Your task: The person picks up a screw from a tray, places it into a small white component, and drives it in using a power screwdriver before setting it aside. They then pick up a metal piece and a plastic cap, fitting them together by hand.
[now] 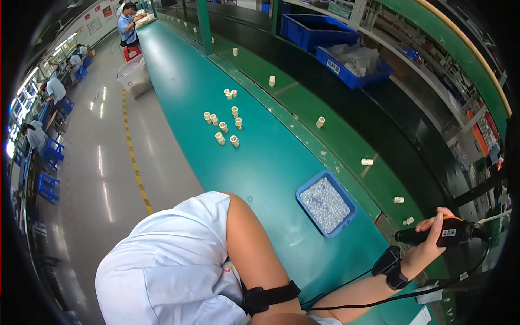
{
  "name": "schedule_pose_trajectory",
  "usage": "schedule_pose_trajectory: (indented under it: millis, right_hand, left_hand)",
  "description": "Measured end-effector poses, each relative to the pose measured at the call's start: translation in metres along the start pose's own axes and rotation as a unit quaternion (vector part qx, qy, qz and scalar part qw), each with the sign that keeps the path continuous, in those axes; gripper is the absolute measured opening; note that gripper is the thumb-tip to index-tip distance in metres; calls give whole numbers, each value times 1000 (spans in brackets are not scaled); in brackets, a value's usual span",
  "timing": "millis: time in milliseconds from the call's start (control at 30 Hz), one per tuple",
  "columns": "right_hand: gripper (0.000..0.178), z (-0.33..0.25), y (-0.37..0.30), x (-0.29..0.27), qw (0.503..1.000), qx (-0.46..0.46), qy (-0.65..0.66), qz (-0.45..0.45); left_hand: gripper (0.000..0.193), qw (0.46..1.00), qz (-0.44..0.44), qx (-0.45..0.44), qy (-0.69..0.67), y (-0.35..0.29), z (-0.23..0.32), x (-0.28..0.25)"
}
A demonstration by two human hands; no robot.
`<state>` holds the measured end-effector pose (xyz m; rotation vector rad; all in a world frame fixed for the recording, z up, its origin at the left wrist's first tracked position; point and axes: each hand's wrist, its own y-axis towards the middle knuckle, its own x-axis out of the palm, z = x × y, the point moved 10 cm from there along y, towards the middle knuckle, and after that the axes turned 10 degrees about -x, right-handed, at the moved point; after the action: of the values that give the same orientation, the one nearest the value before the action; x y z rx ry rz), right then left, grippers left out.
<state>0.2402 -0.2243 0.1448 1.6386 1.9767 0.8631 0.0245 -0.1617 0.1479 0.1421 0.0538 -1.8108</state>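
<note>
Fingers (436,229) of the right hand (427,245) are wrapped around a black corded tool (415,236), its nose pointing left. Just beyond that nose lies a cream fitting (408,221), one of a spaced row along the green strip. The left forearm (259,254) runs to the lower edge, its fingers out of sight, so their state cannot be told. Nearby on the green tabletop (254,168) sits a blue tray (340,188) of small silvery pieces (325,207); farther off stand more cream fittings (219,138).

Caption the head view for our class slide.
Right hand holding a black corded tool, blue tray of small pieces nearby.
</note>
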Motion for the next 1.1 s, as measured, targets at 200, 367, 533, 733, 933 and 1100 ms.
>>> schedule_pose_trajectory:
  millis: [200, 367, 533, 733, 933, 1100]
  right_hand:
    - [19, 3, 5, -3, 1000, -10, 8, -4]
    - [16, 12, -8, 12, 986, 122, -97, 52]
    - [24, -5, 6, 19, 997, -79, -9, 15]
    - [24, -2, 1, 18, 997, -53, 45, 14]
    - [25, -3, 1, 27, 998, -64, 22, 10]
    - [27, -3, -1, 28, 998, -62, 18, 6]
  left_hand:
    - [27, 999, 3, -24, 26, 13, -16, -4]
    - [28, 970, -241, 15, -5, 2, -31, 41]
    - [29, 818, -561, 114, -54, -30, -23, 91]
    - [36, 806, -577, 131, -18, -48, -19, 101]
    - [43, 775, -622, 115, 16, -62, -40, 98]
    - [30, 802, -571, 170, 53, -52, -32, 87]
